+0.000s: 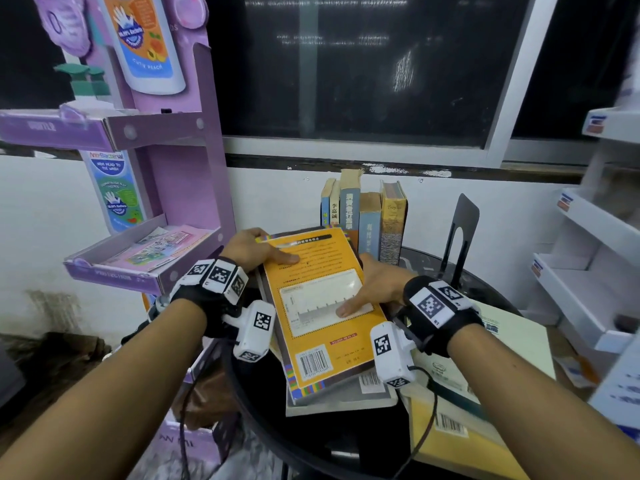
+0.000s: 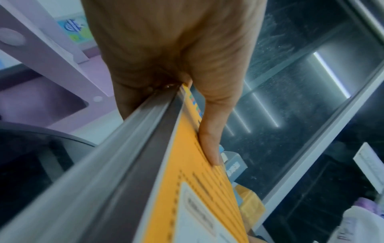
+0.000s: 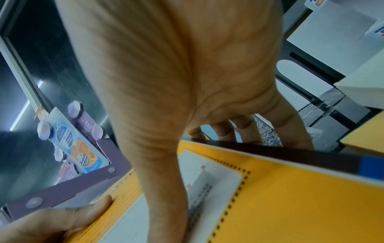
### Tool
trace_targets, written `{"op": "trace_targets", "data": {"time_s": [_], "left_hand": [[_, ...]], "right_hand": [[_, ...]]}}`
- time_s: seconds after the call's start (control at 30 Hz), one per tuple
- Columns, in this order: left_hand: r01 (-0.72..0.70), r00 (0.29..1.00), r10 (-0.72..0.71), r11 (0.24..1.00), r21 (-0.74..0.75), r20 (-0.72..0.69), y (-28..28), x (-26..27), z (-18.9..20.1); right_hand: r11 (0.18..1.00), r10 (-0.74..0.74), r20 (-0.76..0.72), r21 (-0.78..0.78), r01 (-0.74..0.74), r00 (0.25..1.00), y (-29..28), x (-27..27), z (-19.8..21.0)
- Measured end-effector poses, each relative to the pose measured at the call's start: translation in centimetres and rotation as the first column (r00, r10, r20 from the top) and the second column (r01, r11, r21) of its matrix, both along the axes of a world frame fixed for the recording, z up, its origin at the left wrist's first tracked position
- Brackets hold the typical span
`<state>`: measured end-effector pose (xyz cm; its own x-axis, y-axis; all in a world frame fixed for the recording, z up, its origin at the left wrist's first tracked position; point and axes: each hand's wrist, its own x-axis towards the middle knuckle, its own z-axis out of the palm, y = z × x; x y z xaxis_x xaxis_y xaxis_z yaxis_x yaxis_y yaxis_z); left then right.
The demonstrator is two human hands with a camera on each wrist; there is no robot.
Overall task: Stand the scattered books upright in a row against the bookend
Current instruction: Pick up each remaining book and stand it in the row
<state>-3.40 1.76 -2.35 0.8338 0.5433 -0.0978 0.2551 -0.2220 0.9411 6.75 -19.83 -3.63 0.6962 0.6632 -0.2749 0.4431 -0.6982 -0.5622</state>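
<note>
Held between both hands above a round black table (image 1: 256, 386): an orange-covered book (image 1: 322, 306), back cover up, barcode toward the camera, stacked on a second, grey-edged book (image 1: 346, 396) beneath it. Left hand (image 1: 247, 249) clamped on the far left corner, thumb (image 2: 209, 136) flat across the orange cover, remaining fingers out of sight under the stack. Right hand (image 1: 379, 285) gripping the right edge, thumb pressed on the white chart panel of the cover, four fingers (image 3: 245, 129) curled down past the edge and under the books. Behind, against the white wall, five standing books (image 1: 363, 216) in a row, spines outward, the yellow one at the right end. Well to the right of that row, apart from it, a black metal bookend (image 1: 462, 233) upright on the table. Lying flat at lower right, partly under the right wrist, a cream-covered book (image 1: 512, 344) on top of a yellow one (image 1: 450, 431). At left, a purple cardboard display stand (image 1: 173, 168) with soap advertising; at right, white shelves (image 1: 588, 258).
</note>
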Motion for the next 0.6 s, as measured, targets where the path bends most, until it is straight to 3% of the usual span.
{"op": "trace_targets", "data": {"time_s": [0.33,0.6], "left_hand": [[0.009,0.922,-0.044,0.996,0.093,0.384,-3.3,0.6,3.9],[0.168,0.836,-0.177,0.984,0.064,0.519,-4.5,0.8,4.4]], "right_hand": [[0.95,-0.127,0.033,0.292,0.112,0.991,-2.2,1.7,2.4],[0.904,-0.092,0.165,0.427,0.013,0.982,-4.5,1.6,3.3]]}}
